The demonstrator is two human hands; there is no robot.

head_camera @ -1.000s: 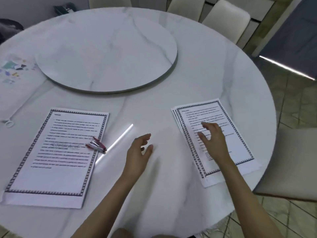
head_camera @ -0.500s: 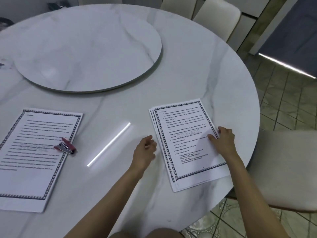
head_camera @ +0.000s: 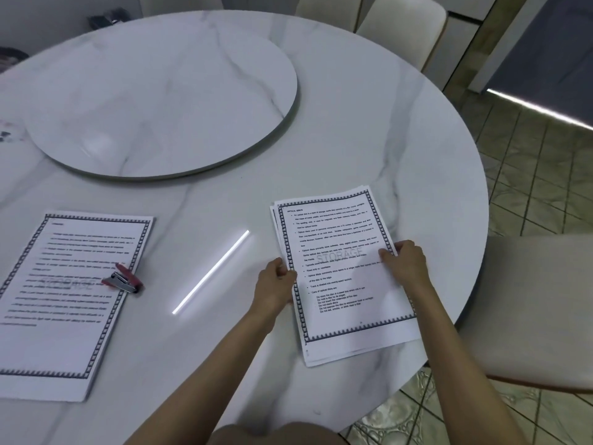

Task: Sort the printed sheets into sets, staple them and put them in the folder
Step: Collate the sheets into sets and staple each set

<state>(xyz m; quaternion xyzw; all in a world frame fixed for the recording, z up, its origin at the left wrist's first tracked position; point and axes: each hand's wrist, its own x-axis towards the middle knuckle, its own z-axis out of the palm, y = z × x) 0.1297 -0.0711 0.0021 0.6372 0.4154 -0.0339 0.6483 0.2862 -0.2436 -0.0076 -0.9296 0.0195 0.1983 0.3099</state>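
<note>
Gripping the stack (head_camera: 340, 226) now: left hand (head_camera: 274, 284) newly alongside right hand (head_camera: 407, 263).

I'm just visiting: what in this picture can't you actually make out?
Head view only:
Right stack: sheet count hidden under its top page.
Left hand and right hand grip its sides; fingers underneath hidden by the paper.
Left pile: text blurred, left edge cut off by the frame.
Stapler: whether loaded, too small to tell.
Folder: none in view.
</note>
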